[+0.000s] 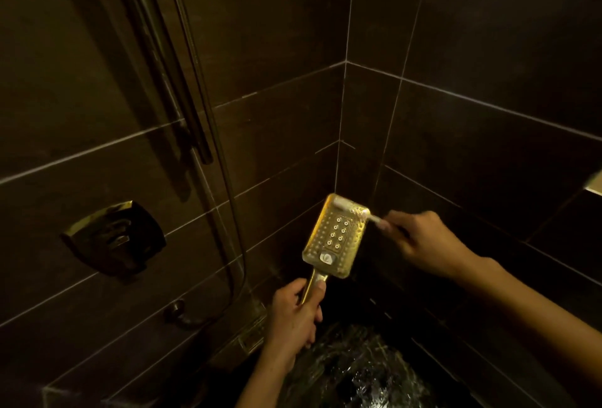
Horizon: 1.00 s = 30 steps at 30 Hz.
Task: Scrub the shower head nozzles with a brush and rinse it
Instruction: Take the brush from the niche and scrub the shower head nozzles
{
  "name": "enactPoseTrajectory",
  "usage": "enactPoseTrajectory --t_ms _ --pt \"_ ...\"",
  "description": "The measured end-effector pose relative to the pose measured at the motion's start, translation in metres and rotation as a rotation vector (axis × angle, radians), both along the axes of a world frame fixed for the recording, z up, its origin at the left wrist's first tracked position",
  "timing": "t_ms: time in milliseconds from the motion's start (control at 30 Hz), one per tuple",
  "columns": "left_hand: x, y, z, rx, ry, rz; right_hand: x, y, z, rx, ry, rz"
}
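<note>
A gold rectangular shower head (pixel 335 236) faces me, nozzle side up, in the corner of a dark tiled shower. My left hand (pixel 294 313) is shut on its gold handle from below. My right hand (pixel 423 243) holds a small white brush (pixel 356 209) by its handle. The brush's white head lies across the top edge of the nozzle plate, touching it. Several ringed nozzles and a white button show on the plate's middle and lower part.
A wall mixer plate (pixel 114 239) sits on the left wall. A slide rail (pixel 163 59) and a hose (pixel 228 212) run down that wall to an outlet (pixel 177 310). The wet marble floor (pixel 355 371) glistens below my arms. A pale ledge edge (pixel 594 184) shows at far right.
</note>
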State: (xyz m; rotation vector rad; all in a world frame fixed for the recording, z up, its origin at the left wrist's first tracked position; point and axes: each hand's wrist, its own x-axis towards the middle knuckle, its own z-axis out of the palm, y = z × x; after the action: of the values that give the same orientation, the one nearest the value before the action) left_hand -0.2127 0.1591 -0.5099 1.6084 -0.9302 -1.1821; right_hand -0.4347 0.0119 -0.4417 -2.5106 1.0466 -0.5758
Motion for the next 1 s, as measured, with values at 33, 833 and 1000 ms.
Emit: enactPoseTrajectory --t_ms 33,833,1000 --pt "-0.002 0.0 0.001 0.002 0.012 0.002 0.0 0.006 -0.003 0.038 0.049 0.097" --pt "-0.082 -0.023 0.006 0.179 0.286 -0.136 -0.118 0.032 -0.01 0.16 -0.032 -0.13" --pt "-0.108 -0.033 0.001 0.202 0.316 -0.09 -0.137 0.055 -0.03 0.279 0.106 -0.044"
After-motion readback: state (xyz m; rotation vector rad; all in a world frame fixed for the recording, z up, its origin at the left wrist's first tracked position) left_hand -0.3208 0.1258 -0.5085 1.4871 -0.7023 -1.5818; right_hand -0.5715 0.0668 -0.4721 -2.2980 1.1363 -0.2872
